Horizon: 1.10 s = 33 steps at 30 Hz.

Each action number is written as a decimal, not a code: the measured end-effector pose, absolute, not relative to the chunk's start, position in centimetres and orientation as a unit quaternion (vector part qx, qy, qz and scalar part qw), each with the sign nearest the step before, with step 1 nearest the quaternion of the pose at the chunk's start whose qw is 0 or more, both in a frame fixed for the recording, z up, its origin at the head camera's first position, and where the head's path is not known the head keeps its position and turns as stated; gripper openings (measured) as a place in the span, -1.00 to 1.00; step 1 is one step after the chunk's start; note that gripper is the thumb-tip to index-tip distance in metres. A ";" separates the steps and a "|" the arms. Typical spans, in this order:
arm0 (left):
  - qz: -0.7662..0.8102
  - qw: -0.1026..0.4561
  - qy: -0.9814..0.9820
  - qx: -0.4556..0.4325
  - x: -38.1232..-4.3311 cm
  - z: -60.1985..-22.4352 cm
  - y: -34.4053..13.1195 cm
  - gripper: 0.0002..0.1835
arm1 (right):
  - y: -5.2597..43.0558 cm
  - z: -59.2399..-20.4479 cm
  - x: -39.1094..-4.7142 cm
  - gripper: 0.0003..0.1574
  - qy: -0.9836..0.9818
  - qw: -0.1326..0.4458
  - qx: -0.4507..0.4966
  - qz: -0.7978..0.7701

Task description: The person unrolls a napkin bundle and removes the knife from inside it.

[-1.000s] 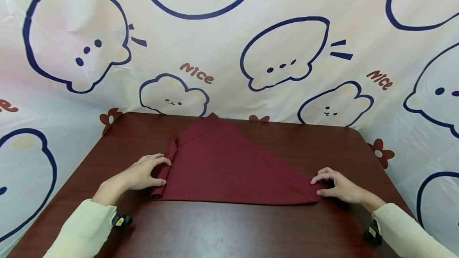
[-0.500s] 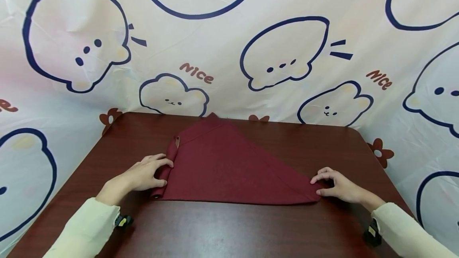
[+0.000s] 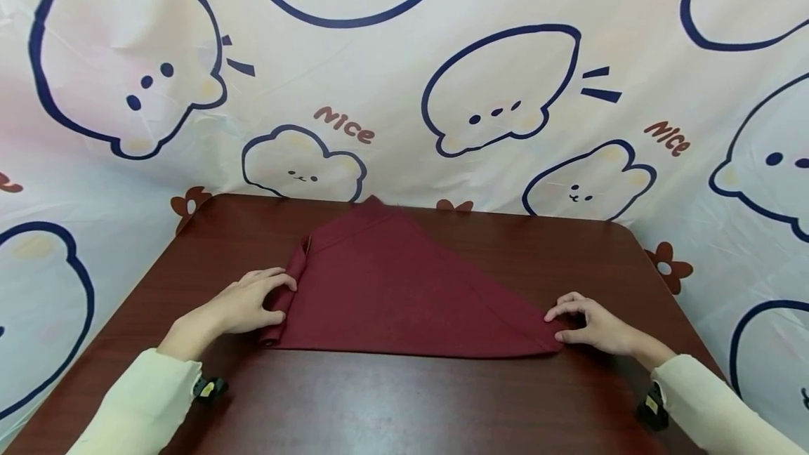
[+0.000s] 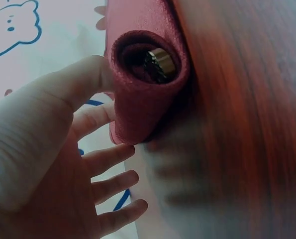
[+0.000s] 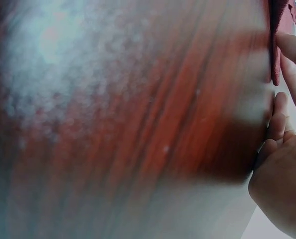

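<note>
A dark red cloth (image 3: pixel 392 293) lies on the table in a roughly triangular shape, its peak at the far edge. Along its left side the cloth is wound into a narrow roll (image 3: pixel 273 334). Inside the roll's near end, the left wrist view shows a brass-coloured piece with a ribbed edge (image 4: pixel 162 64); the remainder of it is hidden. My left hand (image 3: pixel 246 304) holds the roll between thumb and forefinger, the other fingers spread beside it. At the opposite side, my right hand (image 3: pixel 590 327) pinches the cloth's right corner with thumb and forefinger.
The brown wooden table (image 3: pixel 404 406) has rounded far corners. A white sheet (image 3: pixel 392 76) printed with blue cartoon outlines hangs behind it and along both sides. Both forearms wear pale sleeves and a black wrist device (image 3: pixel 210 390).
My left hand shifts slightly right, then back left, on the roll. A tan sliver seen at the roll's far end half a second ago has mostly disappeared. My right hand keeps its place.
</note>
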<state>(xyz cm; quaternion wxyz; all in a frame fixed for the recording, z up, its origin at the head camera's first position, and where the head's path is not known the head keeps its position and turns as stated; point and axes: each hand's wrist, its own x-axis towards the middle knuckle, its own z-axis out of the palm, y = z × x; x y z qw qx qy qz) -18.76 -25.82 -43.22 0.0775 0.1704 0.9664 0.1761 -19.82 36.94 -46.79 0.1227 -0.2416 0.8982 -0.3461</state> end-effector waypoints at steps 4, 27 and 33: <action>0.181 0.074 0.965 0.176 -18.8 -43.0 -26.2 -0.58 | 36.9 -46.7 -19.8 -0.73 0.900 0.119 -0.238 -0.345; 0.219 0.073 0.956 0.184 -19.2 -42.9 -28.4 -0.53 | 37.0 -46.4 -20.0 -0.73 0.899 0.121 -0.237 -0.348; 0.239 0.086 0.950 0.184 -18.8 -43.5 -28.7 -0.52 | 36.7 -46.9 -19.7 -0.75 0.890 0.119 -0.245 -0.365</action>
